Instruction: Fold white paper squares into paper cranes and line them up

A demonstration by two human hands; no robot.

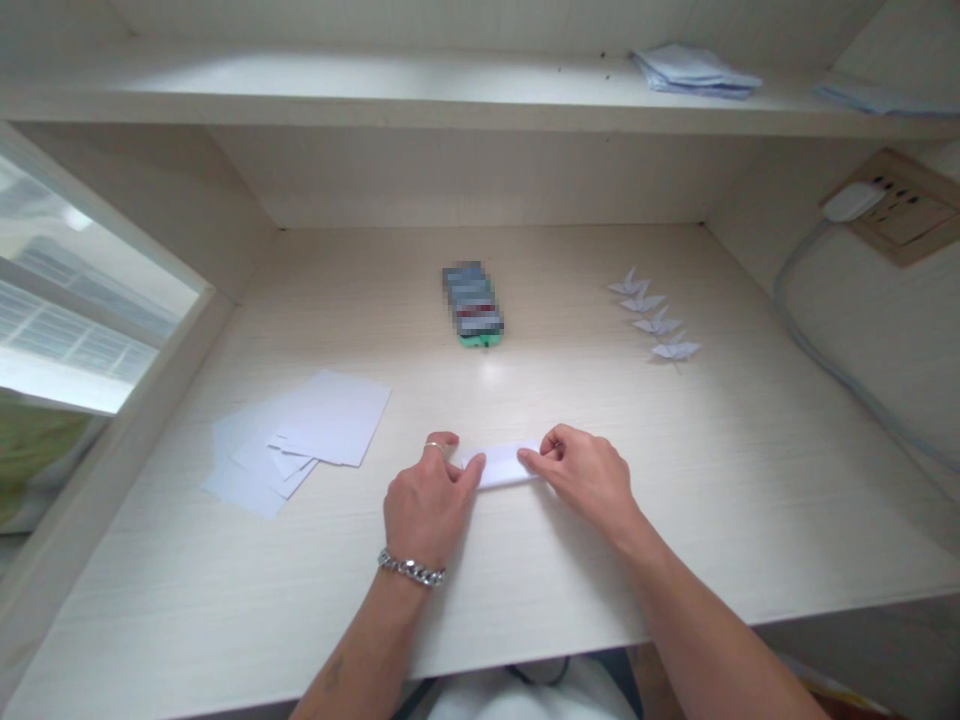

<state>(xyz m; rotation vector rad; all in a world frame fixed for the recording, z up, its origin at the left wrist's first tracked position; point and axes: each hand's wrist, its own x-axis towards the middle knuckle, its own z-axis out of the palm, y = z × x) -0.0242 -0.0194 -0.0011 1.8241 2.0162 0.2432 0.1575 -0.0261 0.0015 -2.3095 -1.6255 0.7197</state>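
A folded strip of white paper [504, 466] lies on the desk near its front, between my two hands. My left hand [429, 500], with a ring and a chain bracelet, has its thumb on the strip's left end and its fingers curled. At the right end, my right hand [589, 472] pinches the paper between thumb and bent fingers. Beyond it to the right stand several small folded paper cranes [657, 322] in a slanting row. Loose white paper sheets [330, 415] overlap one another to the left of my left hand.
A phone [474, 305] in a green case lies mid-desk, its screen blurred out. Above the desk [720, 500] runs a shelf [337, 85] with a paper stack [694, 72]. On the right wall, a plug [853, 202] and grey cable [825, 365] hang from a socket. A window is at left.
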